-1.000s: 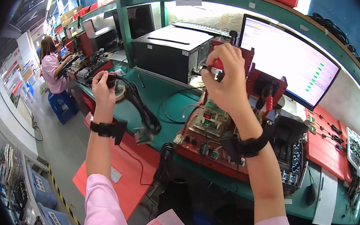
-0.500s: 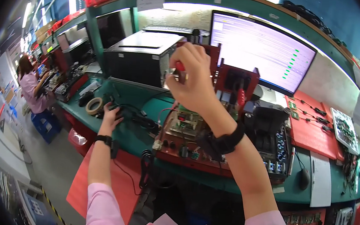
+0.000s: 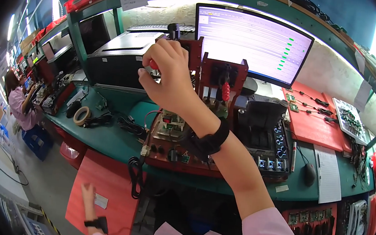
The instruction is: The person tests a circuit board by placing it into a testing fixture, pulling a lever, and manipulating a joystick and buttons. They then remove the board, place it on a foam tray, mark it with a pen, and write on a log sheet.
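My right hand [image 3: 169, 75] is raised in front of the test fixture, its fingers curled around the red handle [image 3: 153, 64] of a lever clamp. Most of that handle is hidden by the fingers. Below it, a green circuit board [image 3: 169, 119] sits on the fixture's dark red base [image 3: 157, 155]. The right wrist wears a black band [image 3: 215, 138]. My left hand [image 3: 88, 194], slightly blurred, hovers low at the left over a red foam sheet [image 3: 105, 175], fingers apart and holding nothing. A pale label [image 3: 100, 201] lies on the sheet beside it.
A second red clamp handle [image 3: 226, 90] stands right of my hand, before the monitor [image 3: 254, 42]. Coiled black cables [image 3: 130, 128] and a tape roll [image 3: 82, 115] lie on the green bench. A mouse [image 3: 309, 174] is at right. Another person [image 3: 22, 101] sits far left.
My left hand has left the cables on the bench and come down toward me over the red foam sheet. My right hand stays on the red handle. The view has shifted to the right.
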`<control>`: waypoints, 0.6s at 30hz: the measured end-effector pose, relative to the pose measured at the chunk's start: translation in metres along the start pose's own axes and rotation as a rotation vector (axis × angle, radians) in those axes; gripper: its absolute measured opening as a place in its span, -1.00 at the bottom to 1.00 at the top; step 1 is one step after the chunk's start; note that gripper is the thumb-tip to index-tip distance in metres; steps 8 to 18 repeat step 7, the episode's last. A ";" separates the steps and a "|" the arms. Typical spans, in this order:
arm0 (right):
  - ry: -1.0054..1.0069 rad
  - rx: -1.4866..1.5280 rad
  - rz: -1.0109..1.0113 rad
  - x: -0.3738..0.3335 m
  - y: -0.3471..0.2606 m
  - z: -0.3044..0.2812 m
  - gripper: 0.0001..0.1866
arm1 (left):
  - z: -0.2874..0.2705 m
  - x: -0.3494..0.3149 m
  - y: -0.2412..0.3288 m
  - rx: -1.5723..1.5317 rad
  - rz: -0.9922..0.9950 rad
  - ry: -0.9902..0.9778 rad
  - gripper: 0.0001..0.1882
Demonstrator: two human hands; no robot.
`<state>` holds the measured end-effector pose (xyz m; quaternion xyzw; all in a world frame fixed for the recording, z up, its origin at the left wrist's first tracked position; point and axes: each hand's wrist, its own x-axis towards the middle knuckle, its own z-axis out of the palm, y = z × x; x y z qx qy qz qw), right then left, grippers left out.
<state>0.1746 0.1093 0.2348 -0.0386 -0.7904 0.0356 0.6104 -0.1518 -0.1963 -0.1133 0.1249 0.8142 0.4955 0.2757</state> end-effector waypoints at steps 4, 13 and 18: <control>0.037 -0.009 -0.019 0.007 -0.011 0.008 -0.76 | -0.038 -0.057 -0.126 0.562 -0.173 0.407 -0.15; 0.051 0.058 0.009 0.019 -0.028 0.015 -0.77 | -0.098 -0.092 -0.259 0.270 0.068 0.824 -0.12; 0.051 0.058 0.009 0.019 -0.028 0.015 -0.77 | -0.098 -0.092 -0.259 0.270 0.068 0.824 -0.12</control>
